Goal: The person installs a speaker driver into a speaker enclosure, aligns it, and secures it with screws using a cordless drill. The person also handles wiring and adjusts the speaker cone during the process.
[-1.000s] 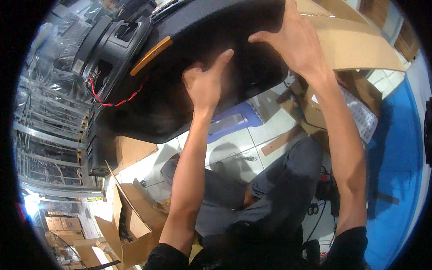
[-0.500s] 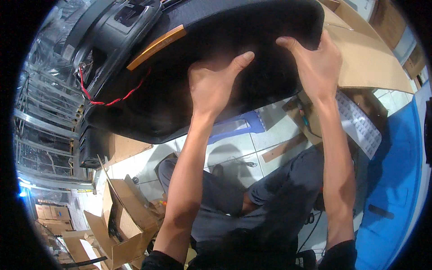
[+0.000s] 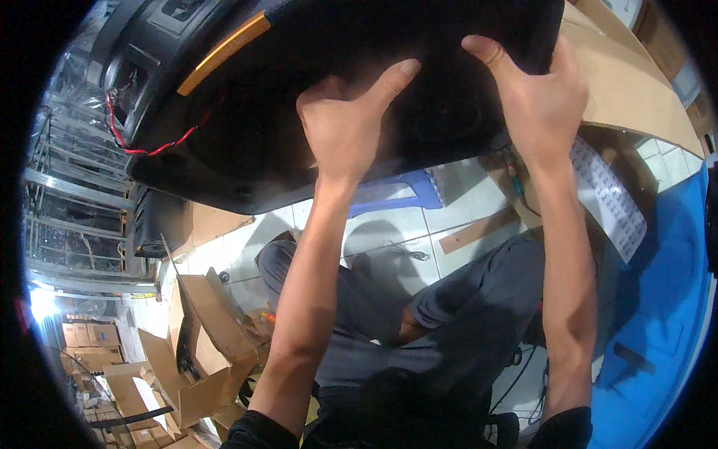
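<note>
**Both hands up at the black cabinet, grip unconfirmed**

The black cabinet (image 3: 336,52) spans the top of our view, in front of our lap, and runs out past the upper edge.

Our left hand (image 3: 340,131) is over the lower middle of its dark face. Thumb points up and right, well apart from the fingers; those look bent and blur into the black. We can't tell whether they clamp anything.

Our right hand (image 3: 542,108) is at the cabinet's right end. Thumb is spread wide, pointing up-left; the other fingers are mostly hidden at that edge, so we can't tell if they grip.

On the cabinet's left part we have a slanted gold-orange strip (image 3: 224,52). Further left, a twisted red-and-black wire (image 3: 161,150) loops between the dark speaker frame (image 3: 149,34) and the cabinet face.

Below: bluish-purple plastic stool (image 3: 428,193) on white tiles (image 3: 389,232), a flat brown strip (image 3: 479,232) lying nearby, our bent legs (image 3: 479,292) in grey trousers.

Right side: large cardboard flap (image 3: 636,82), printed white sheet (image 3: 609,198) below it, blue surface (image 3: 658,299) further out.

Left side: metal rack (image 3: 82,206), with an opened carton (image 3: 217,393) at lower left.
</note>
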Tool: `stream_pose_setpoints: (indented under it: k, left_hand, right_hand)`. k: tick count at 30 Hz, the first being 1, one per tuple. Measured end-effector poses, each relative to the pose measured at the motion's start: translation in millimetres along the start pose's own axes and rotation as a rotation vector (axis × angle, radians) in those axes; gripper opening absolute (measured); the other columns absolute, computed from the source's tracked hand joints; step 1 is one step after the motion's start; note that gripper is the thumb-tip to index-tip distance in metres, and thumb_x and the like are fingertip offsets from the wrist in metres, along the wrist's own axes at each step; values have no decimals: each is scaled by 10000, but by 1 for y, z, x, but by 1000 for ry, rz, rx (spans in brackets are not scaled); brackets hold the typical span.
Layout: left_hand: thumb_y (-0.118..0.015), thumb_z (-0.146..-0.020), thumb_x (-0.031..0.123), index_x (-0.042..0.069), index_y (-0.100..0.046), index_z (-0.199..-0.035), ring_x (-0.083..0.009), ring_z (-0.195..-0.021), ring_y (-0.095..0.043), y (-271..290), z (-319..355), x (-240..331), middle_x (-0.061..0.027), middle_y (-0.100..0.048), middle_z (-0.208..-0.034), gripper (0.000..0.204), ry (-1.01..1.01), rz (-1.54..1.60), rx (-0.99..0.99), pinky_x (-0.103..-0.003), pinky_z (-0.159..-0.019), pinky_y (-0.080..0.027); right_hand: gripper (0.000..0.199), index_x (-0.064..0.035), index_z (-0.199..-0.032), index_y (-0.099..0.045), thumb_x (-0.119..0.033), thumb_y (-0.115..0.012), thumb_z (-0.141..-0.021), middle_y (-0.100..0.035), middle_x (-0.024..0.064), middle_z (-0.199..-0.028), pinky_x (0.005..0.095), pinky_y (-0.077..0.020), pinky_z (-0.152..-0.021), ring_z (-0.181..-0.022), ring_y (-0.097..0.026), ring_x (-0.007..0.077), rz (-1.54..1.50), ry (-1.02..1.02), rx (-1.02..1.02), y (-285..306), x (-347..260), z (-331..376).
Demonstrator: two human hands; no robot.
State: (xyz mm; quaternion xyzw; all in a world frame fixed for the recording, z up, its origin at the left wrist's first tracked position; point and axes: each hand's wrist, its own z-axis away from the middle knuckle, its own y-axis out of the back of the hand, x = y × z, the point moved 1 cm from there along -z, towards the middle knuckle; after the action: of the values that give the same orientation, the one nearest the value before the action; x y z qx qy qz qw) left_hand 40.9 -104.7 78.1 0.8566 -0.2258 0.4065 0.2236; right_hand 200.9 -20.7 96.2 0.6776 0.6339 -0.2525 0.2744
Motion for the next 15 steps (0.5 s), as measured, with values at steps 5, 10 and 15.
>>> stream_pose_setpoints:
  k: [5,10,15]
  left_hand:
    - [-896,-709,367,38,-623,-584,-95,-516,-445,1,0,2,26,-541,-578,446,-15,-71,-3,-267,-519,-345]
    - [-900,-711,363,13,-648,-648,-109,-561,-478,-4,0,1,2,-580,-642,436,-57,-56,48,-273,-550,-365]
    - [-879,-724,431,12,-642,-639,-114,-541,-481,-4,1,1,-3,-552,-607,489,-24,-99,57,-271,-543,-375]
  right_hand:
    - [442,12,-1012,-717,-306,-879,-752,-738,96,-959,318,-527,-866,-910,-691,215,-123,-73,12,-13,28,0]
    - [423,6,-1015,-724,-277,-885,-745,-738,93,-964,316,-531,-875,-904,-693,204,-158,-97,-49,-10,35,3]
    - [401,-3,-1033,-734,-250,-878,-752,-744,88,-964,308,-537,-860,-898,-699,194,-214,-108,-28,-10,31,2]
